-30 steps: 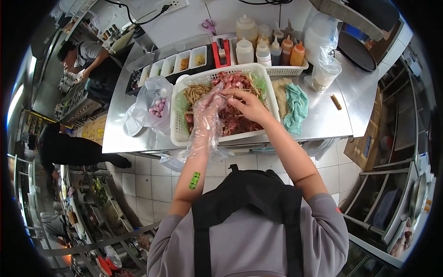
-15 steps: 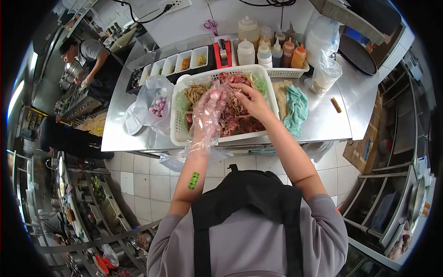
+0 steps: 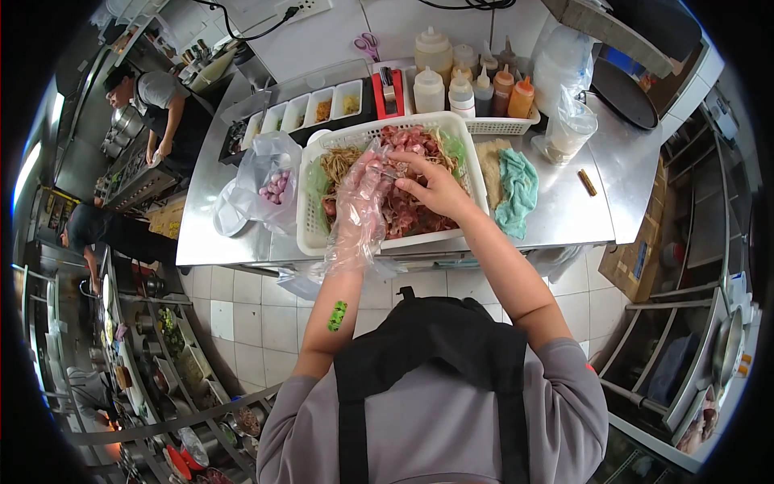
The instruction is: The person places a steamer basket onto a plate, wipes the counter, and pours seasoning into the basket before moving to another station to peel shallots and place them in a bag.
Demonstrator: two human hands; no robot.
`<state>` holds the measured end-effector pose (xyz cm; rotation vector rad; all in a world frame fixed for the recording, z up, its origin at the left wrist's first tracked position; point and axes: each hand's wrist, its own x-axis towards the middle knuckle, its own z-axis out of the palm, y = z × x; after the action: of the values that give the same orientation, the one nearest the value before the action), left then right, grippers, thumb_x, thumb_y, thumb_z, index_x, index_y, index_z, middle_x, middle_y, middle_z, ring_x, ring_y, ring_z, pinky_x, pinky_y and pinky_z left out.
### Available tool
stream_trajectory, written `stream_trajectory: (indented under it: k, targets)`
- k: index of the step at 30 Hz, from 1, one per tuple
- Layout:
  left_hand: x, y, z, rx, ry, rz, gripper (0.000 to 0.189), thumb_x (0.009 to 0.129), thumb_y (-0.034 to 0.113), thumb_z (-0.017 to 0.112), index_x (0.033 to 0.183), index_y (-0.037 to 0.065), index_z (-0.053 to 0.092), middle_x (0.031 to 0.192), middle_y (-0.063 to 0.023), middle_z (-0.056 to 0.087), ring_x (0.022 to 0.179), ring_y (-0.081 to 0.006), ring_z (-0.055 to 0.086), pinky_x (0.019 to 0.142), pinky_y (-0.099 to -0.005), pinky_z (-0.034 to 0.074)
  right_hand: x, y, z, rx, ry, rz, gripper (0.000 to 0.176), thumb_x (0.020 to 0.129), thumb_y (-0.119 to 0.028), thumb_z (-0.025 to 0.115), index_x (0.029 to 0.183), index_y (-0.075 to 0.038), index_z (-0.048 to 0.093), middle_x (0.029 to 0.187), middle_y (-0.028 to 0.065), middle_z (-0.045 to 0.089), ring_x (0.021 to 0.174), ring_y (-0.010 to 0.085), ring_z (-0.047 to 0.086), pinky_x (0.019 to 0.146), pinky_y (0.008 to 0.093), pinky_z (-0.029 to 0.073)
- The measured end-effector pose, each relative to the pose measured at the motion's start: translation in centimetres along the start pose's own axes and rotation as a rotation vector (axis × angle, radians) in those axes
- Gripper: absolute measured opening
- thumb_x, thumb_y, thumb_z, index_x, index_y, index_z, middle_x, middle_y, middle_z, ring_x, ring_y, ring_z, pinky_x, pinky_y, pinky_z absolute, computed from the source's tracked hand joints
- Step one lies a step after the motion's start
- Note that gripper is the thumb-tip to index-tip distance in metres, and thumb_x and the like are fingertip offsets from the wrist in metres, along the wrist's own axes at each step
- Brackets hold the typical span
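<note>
My left hand [image 3: 368, 173], in a loose clear plastic glove, is over a white plastic basket [image 3: 313, 238]. Its fingers are curled, and the glossy plastic blurs what they hold. From the right, my bare right hand [image 3: 435, 187] meets it, fingers bent and thumb below, touching at the left fingertips; any small thing between them is hidden. Beneath both hands lies a heap of reddish-purple shallots and skins [image 3: 411, 218], with dry, straw-coloured stalks [image 3: 343, 164] at the left. Green plastic [image 3: 453, 152] lines part of the basket.
Left of the basket is a plastic bag of small shallots [image 3: 276, 189] beside a white lid [image 3: 232, 211]. Behind stand condiment trays [image 3: 322, 110] and squeeze bottles [image 3: 429, 90]. A teal cloth [image 3: 516, 194] lies right. Two co-workers [image 3: 165, 113] are at the far left.
My right hand has shifted slightly left and lower, its fingers still meeting the gloved left hand. The gloved fingers have turned a little. Both co-workers at the left have changed posture.
</note>
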<state>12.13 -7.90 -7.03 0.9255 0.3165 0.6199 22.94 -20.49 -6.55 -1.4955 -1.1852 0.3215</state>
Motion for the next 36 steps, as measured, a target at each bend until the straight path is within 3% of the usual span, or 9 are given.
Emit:
stream_trajectory:
  k: [7, 11, 17, 20, 26, 28, 31, 36]
  targets:
    - [-0.5, -0.1, 0.4, 0.255, 0.001, 0.198, 0.043, 0.087, 0.018, 0.065, 0.122, -0.001, 0.051, 0.115, -0.0096, 0.058, 0.097, -0.0144, 0.057, 0.079, -0.0278, 0.050, 0.1, 0.5, -0.1, 0.032, -0.045, -0.057, 0.043, 0.087, -0.017, 0.061, 0.128, -0.011, 0.051, 0.124, 0.0103, 0.057, 0.106, 0.0219, 0.057, 0.093, 0.0326, 0.042]
    - [-0.4, -0.2, 0.1, 0.294, -0.004, 0.248, 0.038, 0.085, 0.014, 0.066, 0.116, -0.004, 0.054, 0.112, -0.0106, 0.059, 0.097, -0.0154, 0.057, 0.081, -0.0285, 0.049, -0.1, -0.2, -0.2, 0.048, -0.058, -0.044, 0.041, 0.086, -0.015, 0.060, 0.127, -0.014, 0.053, 0.123, 0.0102, 0.058, 0.113, 0.0269, 0.055, 0.096, 0.0349, 0.042]
    - [-0.3, -0.5, -1.0, 0.466, -0.090, 0.264, 0.031, 0.082, 0.008, 0.067, 0.110, -0.003, 0.059, 0.107, -0.0100, 0.062, 0.095, -0.0158, 0.058, 0.085, -0.0290, 0.047, 0.1, 0.1, -0.1, 0.066, -0.051, -0.047, 0.037, 0.087, -0.011, 0.058, 0.124, -0.014, 0.056, 0.117, 0.0097, 0.062, 0.108, 0.0251, 0.059, 0.093, 0.0337, 0.044]
    - [-0.7, 0.0, -0.5, 0.465, -0.084, 0.221, 0.030, 0.082, 0.008, 0.068, 0.108, -0.003, 0.061, 0.107, -0.0101, 0.062, 0.095, -0.0155, 0.058, 0.086, -0.0288, 0.046, 0.2, 0.7, -0.1, 0.048, -0.063, -0.110, 0.034, 0.089, -0.011, 0.056, 0.123, -0.008, 0.056, 0.116, 0.0092, 0.062, 0.105, 0.0199, 0.058, 0.092, 0.0315, 0.042]
    - [-0.1, -0.6, -0.9, 0.340, -0.109, 0.207, 0.039, 0.080, 0.004, 0.068, 0.117, -0.003, 0.055, 0.109, -0.0102, 0.061, 0.096, -0.0162, 0.058, 0.088, -0.0290, 0.046, 0.3, 0.9, 0.3, -0.007, 0.072, -0.023, 0.027, 0.091, -0.010, 0.055, 0.117, -0.006, 0.058, 0.107, 0.0095, 0.064, 0.102, 0.0180, 0.059, 0.090, 0.0308, 0.043]
    - [0.1, -0.7, -0.9, 0.312, -0.125, 0.234, 0.041, 0.079, 0.004, 0.069, 0.117, -0.003, 0.054, 0.108, -0.0101, 0.061, 0.096, -0.0164, 0.058, 0.088, -0.0289, 0.046, 0.3, 1.3, 0.2, -0.033, 0.102, 0.104, 0.026, 0.091, -0.012, 0.055, 0.117, -0.005, 0.056, 0.101, 0.0081, 0.063, 0.099, 0.0165, 0.059, 0.086, 0.0303, 0.044]
    - [0.4, -1.0, -1.4, 0.293, -0.102, 0.237, 0.041, 0.077, 0.002, 0.070, 0.115, -0.002, 0.055, 0.106, -0.0097, 0.061, 0.095, -0.0163, 0.058, 0.087, -0.0289, 0.047, 0.2, 2.0, 0.4, -0.005, 0.148, 0.066, 0.028, 0.091, -0.014, 0.056, 0.117, -0.005, 0.053, 0.097, 0.0067, 0.061, 0.092, 0.0151, 0.058, 0.083, 0.0292, 0.045]
    - [0.8, -1.5, -2.3, 0.299, -0.031, 0.223, 0.039, 0.073, 0.001, 0.073, 0.109, 0.000, 0.057, 0.102, -0.0091, 0.062, 0.092, -0.0152, 0.059, 0.083, -0.0287, 0.048, -0.1, 0.8, 0.2, 0.066, -0.024, -0.084, 0.036, 0.090, -0.014, 0.057, 0.125, -0.007, 0.050, 0.108, 0.0067, 0.061, 0.091, 0.0159, 0.058, 0.084, 0.0291, 0.045]
